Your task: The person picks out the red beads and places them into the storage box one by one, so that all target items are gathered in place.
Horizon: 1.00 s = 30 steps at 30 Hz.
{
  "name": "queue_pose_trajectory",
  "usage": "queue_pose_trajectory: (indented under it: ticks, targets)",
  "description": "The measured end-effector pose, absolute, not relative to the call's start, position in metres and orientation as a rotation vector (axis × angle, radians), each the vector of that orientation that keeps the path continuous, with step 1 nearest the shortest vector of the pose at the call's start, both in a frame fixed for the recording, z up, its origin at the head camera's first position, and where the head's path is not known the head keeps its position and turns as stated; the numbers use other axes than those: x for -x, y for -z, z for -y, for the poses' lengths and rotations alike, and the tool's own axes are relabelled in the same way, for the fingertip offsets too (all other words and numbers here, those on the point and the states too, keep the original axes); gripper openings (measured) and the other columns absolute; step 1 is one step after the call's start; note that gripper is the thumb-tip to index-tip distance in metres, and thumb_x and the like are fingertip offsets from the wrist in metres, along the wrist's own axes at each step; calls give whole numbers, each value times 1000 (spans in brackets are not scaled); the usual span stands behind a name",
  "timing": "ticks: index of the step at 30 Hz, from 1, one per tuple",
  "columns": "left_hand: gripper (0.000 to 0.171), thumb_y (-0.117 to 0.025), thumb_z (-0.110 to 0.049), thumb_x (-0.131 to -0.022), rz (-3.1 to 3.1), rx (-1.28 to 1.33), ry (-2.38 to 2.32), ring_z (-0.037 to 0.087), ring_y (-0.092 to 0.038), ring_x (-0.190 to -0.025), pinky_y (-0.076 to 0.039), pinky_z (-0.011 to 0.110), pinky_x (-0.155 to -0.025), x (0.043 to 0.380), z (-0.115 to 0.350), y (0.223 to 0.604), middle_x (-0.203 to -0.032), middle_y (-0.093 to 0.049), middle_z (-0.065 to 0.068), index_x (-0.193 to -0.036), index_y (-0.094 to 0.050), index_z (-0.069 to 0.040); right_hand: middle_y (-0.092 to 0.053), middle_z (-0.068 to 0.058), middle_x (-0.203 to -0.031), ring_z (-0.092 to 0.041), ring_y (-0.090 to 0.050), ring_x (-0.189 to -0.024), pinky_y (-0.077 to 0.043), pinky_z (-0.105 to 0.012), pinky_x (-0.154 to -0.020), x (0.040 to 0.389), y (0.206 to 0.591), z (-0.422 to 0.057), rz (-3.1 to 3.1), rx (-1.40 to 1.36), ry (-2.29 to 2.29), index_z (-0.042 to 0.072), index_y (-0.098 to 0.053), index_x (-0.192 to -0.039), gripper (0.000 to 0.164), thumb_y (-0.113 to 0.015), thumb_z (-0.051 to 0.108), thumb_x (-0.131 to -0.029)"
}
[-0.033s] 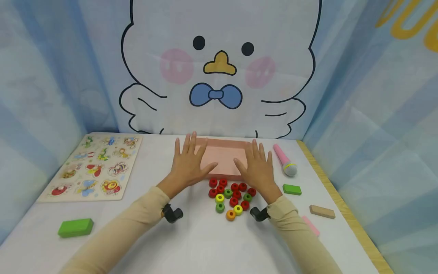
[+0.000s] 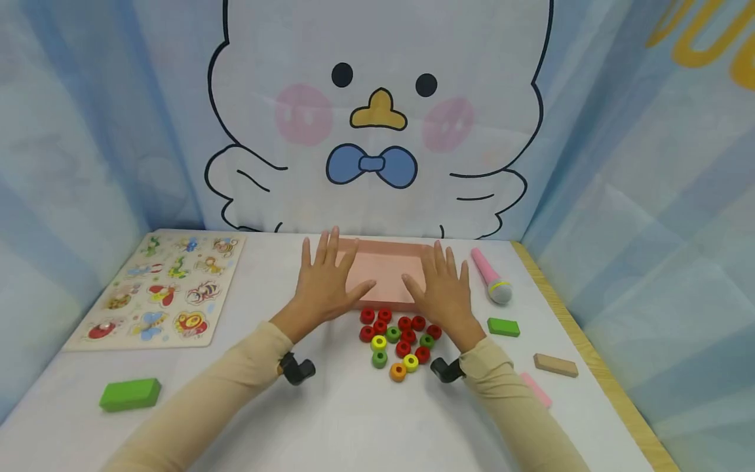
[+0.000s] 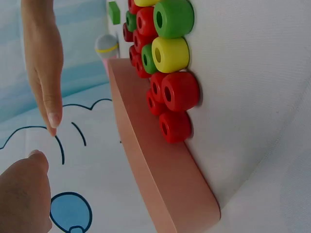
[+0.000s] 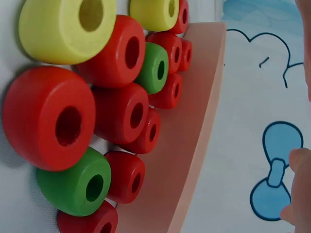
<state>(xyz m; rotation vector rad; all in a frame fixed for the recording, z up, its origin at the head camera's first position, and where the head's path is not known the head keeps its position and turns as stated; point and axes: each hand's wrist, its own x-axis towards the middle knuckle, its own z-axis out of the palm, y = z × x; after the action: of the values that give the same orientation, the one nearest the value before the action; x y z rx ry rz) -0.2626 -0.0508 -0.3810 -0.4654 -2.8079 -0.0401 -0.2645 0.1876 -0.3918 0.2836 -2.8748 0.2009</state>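
Observation:
My left hand (image 2: 323,286) is spread out above the left side of a pink tray (image 2: 385,305), fingers straight and holding nothing. Over the tray's right side, my right hand (image 2: 445,295) is likewise spread and holds nothing. Both wrist views show the hands raised above the tray's rim. In front of the tray's near wall lies a cluster of beads with holes: several red beads (image 2: 403,349), a few green beads (image 2: 379,358), yellow beads (image 2: 410,362) and one orange bead (image 2: 398,372). In the right wrist view a red bead (image 4: 48,119) appears close up.
A picture puzzle board (image 2: 162,288) lies at the back left, with a green block (image 2: 130,394) nearer. On the right are a pink toy microphone (image 2: 491,275), a small green block (image 2: 503,327), a wooden block (image 2: 556,365) and a pink block (image 2: 535,390), partly behind the right sleeve.

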Motion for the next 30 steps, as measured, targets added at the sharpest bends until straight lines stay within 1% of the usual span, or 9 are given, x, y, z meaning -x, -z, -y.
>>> queue_pose_trajectory:
  ticks: [6, 8, 10, 13, 15, 19, 23, 26, 30]
  targets:
    - [89, -37, -74, -91, 2826, 469, 45, 39, -2, -147, 9, 60, -114, 265, 53, 386, -161, -6, 24, -157, -25, -15, -10, -17, -162, -38, -7, -147, -1, -61, -116, 266, 395, -191, 2870, -282, -220, 10, -21, -157, 78, -45, 55, -99]
    - [88, -38, -71, -93, 2845, 468, 162, 39, -2, -147, 7, 60, -115, 268, 55, 388, -161, -6, 23, -158, -23, -14, -17, -18, -161, -38, -17, -145, -11, -59, -117, 264, 394, -198, 2830, -264, -297, 8, -27, -156, 73, -44, 52, -100]
    - [83, -38, -64, -96, 2875, 435, 389, 38, -6, -147, 1, 59, -117, 271, 61, 393, -161, -9, 23, -158, -21, -11, -32, -19, -155, -38, -33, -139, -27, -56, -113, 259, 394, -209, 2773, -235, -441, 6, -37, -151, 64, -46, 46, -102]
    - [70, -41, -46, -102, 2853, 291, 943, 38, -20, -145, -15, 54, -117, 276, 73, 407, -159, -20, 22, -156, -22, -6, -55, -18, -137, -34, -55, -119, -48, -50, -98, 247, 399, -229, 2748, -230, -711, 3, -53, -139, 47, -53, 31, -101]
    - [63, -43, -33, -104, 2756, 183, 1345, 38, -27, -142, -24, 50, -116, 279, 80, 420, -157, -25, 23, -155, -23, -2, -62, -17, -125, -32, -60, -110, -53, -47, -91, 238, 405, -242, 2807, -267, -865, 1, -60, -131, 38, -60, 21, -99]
    - [59, -47, -12, -102, 2458, 76, 1928, 36, -32, -140, -31, 40, -113, 285, 89, 441, -155, -28, 25, -153, -23, 3, -64, -13, -121, -30, -61, -110, -55, -43, -89, 227, 419, -257, 2961, -452, -1013, 2, -65, -125, 32, -67, 8, -93]
    - [54, -49, -1, -98, 2244, 31, 2160, 31, -35, -139, -34, 32, -111, 288, 90, 457, -151, -34, 25, -149, -32, 8, -65, -9, -119, -29, -61, -111, -54, -42, -91, 227, 428, -258, 2973, -599, -1101, 4, -67, -122, 31, -69, 3, -90]
    - [50, -52, 0, -97, 2172, -5, 2253, 29, -41, -136, -38, 30, -108, 289, 89, 467, -147, -41, 24, -145, -39, 9, -65, -6, -115, -27, -61, -107, -54, -42, -91, 229, 432, -257, 2982, -615, -1123, 5, -69, -118, 30, -70, 0, -88]
    - [50, -55, -3, -97, 2156, -15, 2305, 28, -44, -134, -42, 31, -105, 286, 86, 476, -145, -45, 22, -144, -42, 7, -66, -4, -112, -24, -61, -104, -55, -40, -90, 229, 437, -260, 3007, -598, -1088, 6, -70, -116, 29, -72, 2, -88]
